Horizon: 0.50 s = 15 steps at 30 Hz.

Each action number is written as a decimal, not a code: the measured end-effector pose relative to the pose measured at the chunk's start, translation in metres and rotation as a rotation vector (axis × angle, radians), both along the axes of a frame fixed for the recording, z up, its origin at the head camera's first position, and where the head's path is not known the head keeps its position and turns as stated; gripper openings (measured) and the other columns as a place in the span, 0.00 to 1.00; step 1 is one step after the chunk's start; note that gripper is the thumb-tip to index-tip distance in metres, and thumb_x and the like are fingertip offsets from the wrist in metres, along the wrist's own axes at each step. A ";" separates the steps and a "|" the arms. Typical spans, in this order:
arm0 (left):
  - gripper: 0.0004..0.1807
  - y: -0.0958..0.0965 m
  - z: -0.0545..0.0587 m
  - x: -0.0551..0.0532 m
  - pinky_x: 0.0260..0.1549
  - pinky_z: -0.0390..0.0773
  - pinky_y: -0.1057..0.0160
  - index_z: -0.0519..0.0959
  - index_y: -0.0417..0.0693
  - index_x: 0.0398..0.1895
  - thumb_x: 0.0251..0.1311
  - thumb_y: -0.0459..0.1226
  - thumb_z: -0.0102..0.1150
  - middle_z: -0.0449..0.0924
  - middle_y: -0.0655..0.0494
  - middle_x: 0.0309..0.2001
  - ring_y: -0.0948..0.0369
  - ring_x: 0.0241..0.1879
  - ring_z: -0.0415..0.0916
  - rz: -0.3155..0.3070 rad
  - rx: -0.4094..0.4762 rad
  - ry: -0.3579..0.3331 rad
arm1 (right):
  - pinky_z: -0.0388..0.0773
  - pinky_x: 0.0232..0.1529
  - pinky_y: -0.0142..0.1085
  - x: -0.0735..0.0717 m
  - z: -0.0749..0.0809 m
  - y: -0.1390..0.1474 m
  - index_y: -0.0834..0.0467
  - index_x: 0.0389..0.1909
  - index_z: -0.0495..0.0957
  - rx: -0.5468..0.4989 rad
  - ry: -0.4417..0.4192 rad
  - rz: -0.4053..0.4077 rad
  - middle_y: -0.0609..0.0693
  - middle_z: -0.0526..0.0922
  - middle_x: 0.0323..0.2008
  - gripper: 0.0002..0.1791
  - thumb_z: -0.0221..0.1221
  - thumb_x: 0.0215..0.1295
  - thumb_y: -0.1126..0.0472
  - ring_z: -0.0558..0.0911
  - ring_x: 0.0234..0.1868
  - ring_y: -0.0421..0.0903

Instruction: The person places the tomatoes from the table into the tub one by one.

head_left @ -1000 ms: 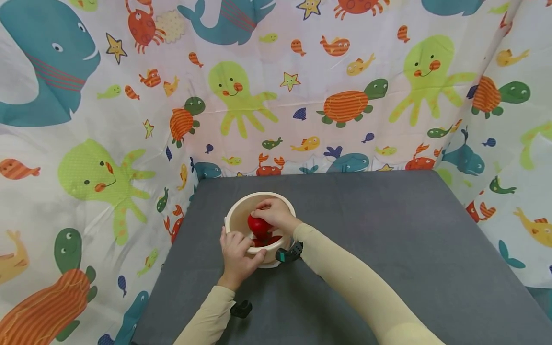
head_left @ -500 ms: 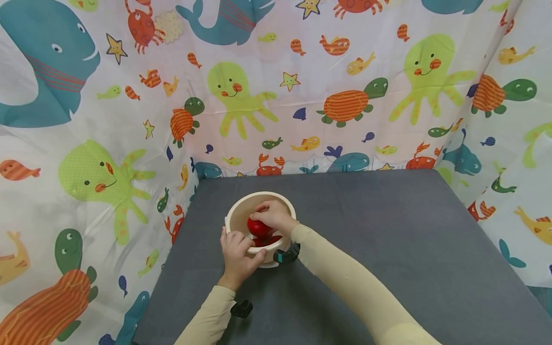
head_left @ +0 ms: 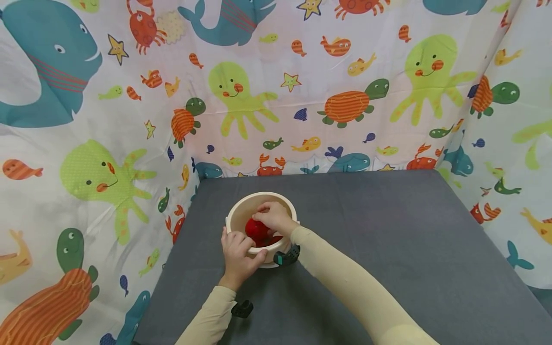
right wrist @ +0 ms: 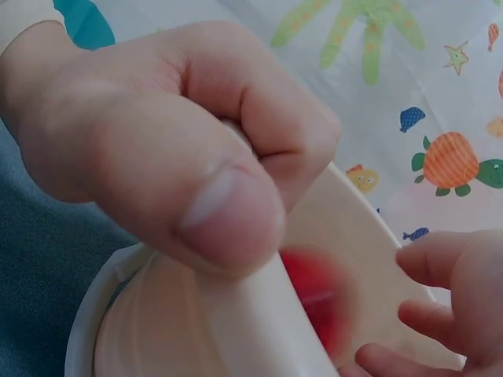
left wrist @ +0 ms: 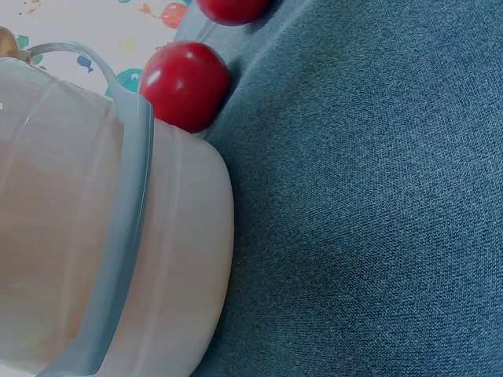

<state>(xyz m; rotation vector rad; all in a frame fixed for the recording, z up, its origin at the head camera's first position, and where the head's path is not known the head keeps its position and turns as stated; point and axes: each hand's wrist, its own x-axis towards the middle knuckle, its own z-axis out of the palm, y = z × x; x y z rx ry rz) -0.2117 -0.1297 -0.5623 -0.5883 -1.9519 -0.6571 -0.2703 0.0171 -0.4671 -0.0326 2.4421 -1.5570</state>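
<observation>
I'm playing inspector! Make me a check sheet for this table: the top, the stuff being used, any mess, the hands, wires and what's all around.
Surface: dark gray cloth.
Job's things: a cream bucket with a round red thing and more red inside; the left wrist view shows one round red thing beside the bucket and part of another farther along.
Clutter: nothing seen.
Hands: left hand grips the bucket's rim; right hand is inside it, its fingers looking apart from the blurred red thing in the right wrist view.
Cables: nothing seen.
Surroundings: sea-animal curtain behind and at both sides.
</observation>
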 end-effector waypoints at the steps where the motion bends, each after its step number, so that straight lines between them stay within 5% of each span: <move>1: 0.30 0.000 0.000 0.000 0.57 0.62 0.20 0.74 0.50 0.17 0.67 0.61 0.48 0.75 0.51 0.23 0.50 0.34 0.72 0.000 0.001 -0.003 | 0.88 0.44 0.52 0.000 0.001 0.000 0.56 0.55 0.81 -0.011 -0.002 -0.008 0.57 0.83 0.55 0.20 0.66 0.64 0.53 0.82 0.49 0.55; 7: 0.31 0.000 0.001 0.000 0.59 0.61 0.20 0.75 0.50 0.17 0.67 0.62 0.47 0.76 0.52 0.23 0.51 0.35 0.73 0.005 0.002 -0.033 | 0.88 0.34 0.43 0.002 0.002 0.001 0.57 0.56 0.81 -0.045 0.005 -0.022 0.56 0.83 0.55 0.20 0.65 0.66 0.54 0.83 0.46 0.51; 15: 0.30 0.001 0.004 0.002 0.57 0.62 0.20 0.75 0.50 0.17 0.67 0.61 0.48 0.75 0.53 0.23 0.51 0.34 0.72 0.001 0.004 -0.002 | 0.89 0.39 0.47 0.003 0.008 0.005 0.55 0.57 0.80 -0.102 -0.019 -0.002 0.56 0.83 0.56 0.20 0.64 0.67 0.53 0.83 0.52 0.56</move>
